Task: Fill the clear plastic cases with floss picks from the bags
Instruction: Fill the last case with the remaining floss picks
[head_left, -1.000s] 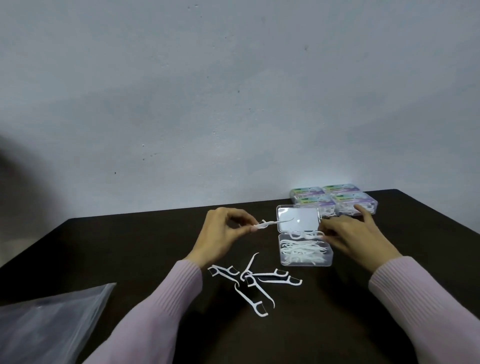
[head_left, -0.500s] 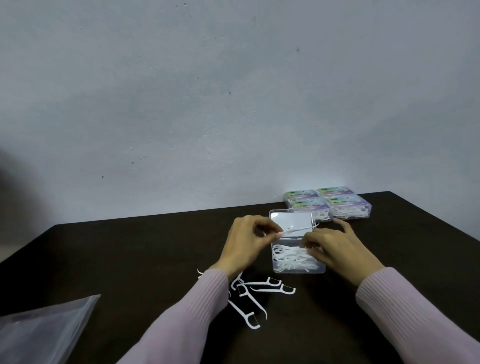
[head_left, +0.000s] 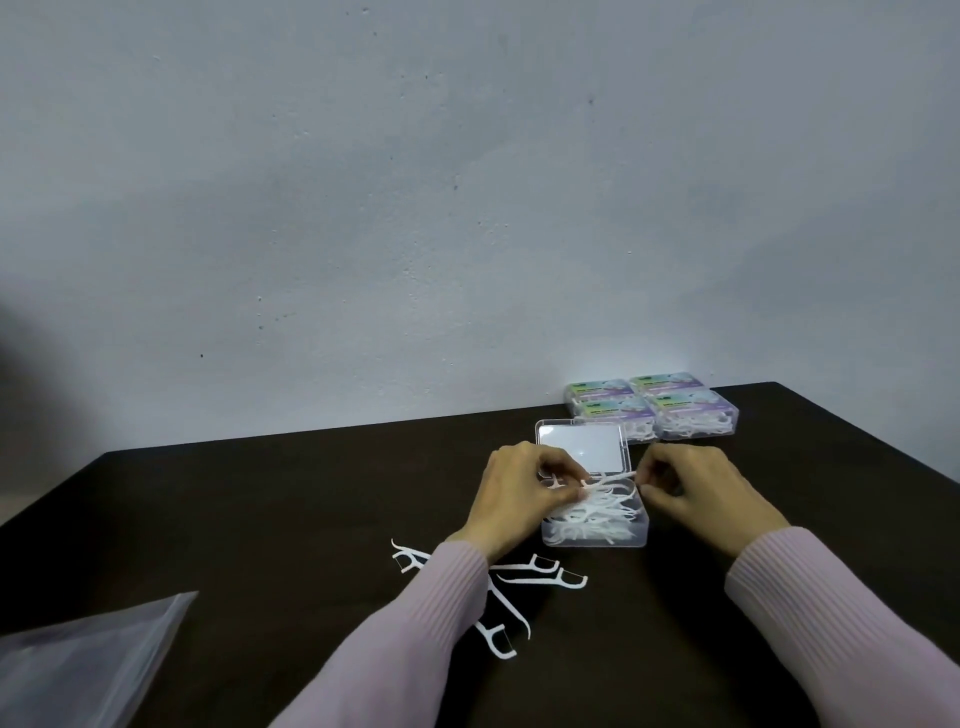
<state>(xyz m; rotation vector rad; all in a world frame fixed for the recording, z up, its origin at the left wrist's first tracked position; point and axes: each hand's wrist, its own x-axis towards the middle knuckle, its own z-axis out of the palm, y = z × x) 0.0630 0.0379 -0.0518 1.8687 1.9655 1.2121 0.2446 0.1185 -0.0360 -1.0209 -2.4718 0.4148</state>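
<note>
An open clear plastic case (head_left: 639, 538) sits mid-table, its lid (head_left: 582, 446) laid back toward the wall, with several white floss picks heaped inside. My left hand (head_left: 519, 499) is at the case's left side and pinches one white floss pick (head_left: 610, 477) over the heap. My right hand (head_left: 701, 493) is at the case's right side, its fingertips pinching the other end of that pick. Several loose floss picks (head_left: 540, 574) lie on the dark table below the case, partly hidden by my left sleeve.
A block of closed, filled cases (head_left: 670, 408) with coloured labels stands at the back right by the wall. A clear plastic bag (head_left: 88, 670) lies at the front left corner. The table's far edge meets a grey wall.
My left hand carried the floss pick rightward from beside the lid to over the case. My right hand shifted left and took hold of the pick's other end.
</note>
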